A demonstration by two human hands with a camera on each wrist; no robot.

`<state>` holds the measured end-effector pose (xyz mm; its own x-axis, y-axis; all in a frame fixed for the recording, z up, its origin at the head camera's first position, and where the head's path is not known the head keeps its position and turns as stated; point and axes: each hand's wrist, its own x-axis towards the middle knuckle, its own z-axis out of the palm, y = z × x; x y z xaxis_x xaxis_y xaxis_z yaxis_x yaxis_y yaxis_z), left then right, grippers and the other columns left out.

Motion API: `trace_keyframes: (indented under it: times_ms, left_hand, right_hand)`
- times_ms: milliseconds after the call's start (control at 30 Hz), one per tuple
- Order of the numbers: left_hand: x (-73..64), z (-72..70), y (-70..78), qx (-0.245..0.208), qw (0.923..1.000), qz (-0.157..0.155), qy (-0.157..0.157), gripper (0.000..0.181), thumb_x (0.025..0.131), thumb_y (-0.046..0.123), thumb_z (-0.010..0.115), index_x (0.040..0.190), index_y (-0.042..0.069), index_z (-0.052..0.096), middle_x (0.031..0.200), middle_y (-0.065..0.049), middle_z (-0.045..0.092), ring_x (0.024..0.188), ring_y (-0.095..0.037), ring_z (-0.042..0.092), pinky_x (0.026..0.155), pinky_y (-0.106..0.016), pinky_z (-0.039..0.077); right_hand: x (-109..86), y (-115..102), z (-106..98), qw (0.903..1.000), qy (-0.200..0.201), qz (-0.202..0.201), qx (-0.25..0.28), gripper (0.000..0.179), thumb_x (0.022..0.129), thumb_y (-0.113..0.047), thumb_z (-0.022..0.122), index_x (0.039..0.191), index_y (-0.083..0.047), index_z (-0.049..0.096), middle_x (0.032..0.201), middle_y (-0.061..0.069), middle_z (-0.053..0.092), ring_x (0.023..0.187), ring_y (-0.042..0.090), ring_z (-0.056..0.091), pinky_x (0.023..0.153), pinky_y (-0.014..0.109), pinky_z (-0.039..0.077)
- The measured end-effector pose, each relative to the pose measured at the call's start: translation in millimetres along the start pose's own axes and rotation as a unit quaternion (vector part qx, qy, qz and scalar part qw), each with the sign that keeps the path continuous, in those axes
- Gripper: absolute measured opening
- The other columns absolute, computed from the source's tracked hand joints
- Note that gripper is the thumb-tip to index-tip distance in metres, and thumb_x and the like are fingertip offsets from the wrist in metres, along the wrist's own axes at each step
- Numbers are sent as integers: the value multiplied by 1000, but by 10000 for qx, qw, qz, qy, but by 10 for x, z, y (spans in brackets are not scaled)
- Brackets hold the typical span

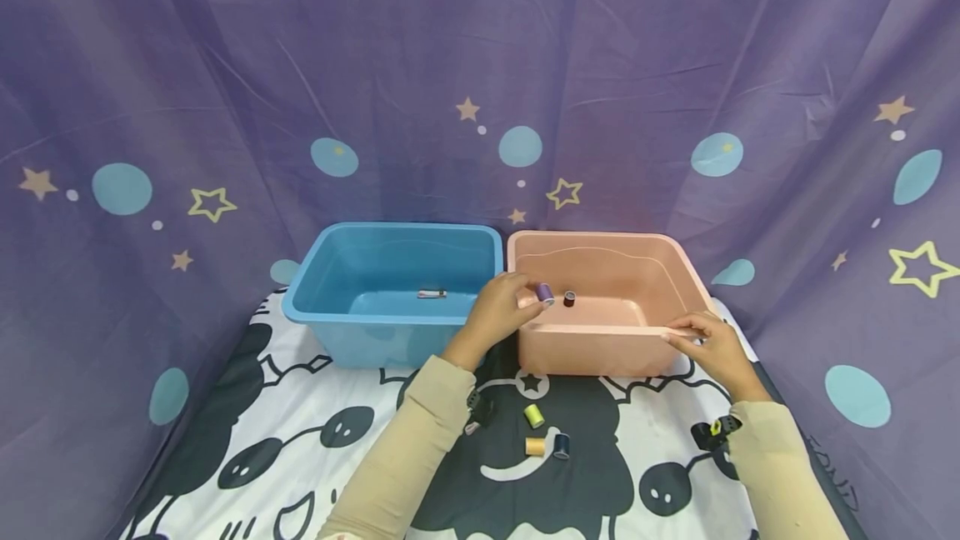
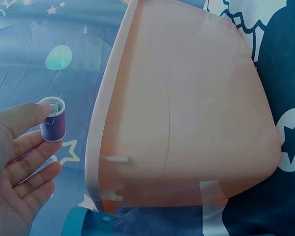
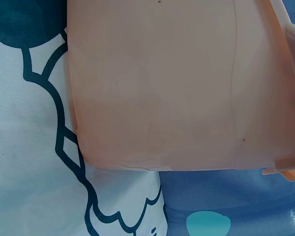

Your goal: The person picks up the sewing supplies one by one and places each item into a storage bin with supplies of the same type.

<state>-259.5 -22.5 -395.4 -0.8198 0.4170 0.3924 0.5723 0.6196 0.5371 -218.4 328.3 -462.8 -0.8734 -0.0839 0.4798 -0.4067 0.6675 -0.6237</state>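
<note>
Soft, even light fills the head view, while both wrist views look dimmer and bluish.

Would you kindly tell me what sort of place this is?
Probably a makeshift curtained workspace: purple patterned fabric hangs around a printed cloth, where a blue tub and a pink tub stand.

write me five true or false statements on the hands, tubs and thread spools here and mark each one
1. The left hand pinches a purple thread spool. True.
2. A small pale object lies inside the blue rectangular plastic tub. True.
3. The right hand grips the blue tub. False: it grips the rim of the peach rectangular plastic tub.
4. A small dark spool is inside the peach tub. True.
5. The yellow-green thread spool is inside a tub. False: it lies on the black-and-white printed cloth.
</note>
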Motion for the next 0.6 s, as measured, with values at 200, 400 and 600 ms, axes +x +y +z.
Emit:
trace_keyframes:
  times_ms: [200, 400, 600]
  left_hand:
    - [28, 5, 11, 6, 9999, -119, -36, 30, 85, 26, 70, 109, 9, 67, 109, -5, 67, 103, -22, 59, 89, -37, 47]
    - [59, 24, 21, 90, 9997, -205, -94, 32, 85, 27, 70, 110, 9, 67, 110, -5, 67, 104, -22, 59, 90, -37, 47]
    - [78, 42, 31, -38, 9992, -351, -174, 34, 85, 28, 70, 112, 8, 66, 110, -5, 67, 105, -23, 58, 90, -37, 48]
  right_hand:
    - [-2, -9, 4, 10000, -2, -34, 43, 11, 77, -7, 77, 87, -8, 71, 84, -2, 64, 78, 1, 51, 64, 16, 41]
    - [-4, -12, 4, 10000, 12, -46, 40, 12, 77, -7, 77, 87, -8, 71, 83, -2, 64, 78, 1, 51, 63, 16, 41]
    - [-5, -16, -2, 10000, 10, 4, -30, 11, 77, -7, 77, 87, -8, 71, 84, -1, 64, 78, 1, 50, 63, 17, 41]
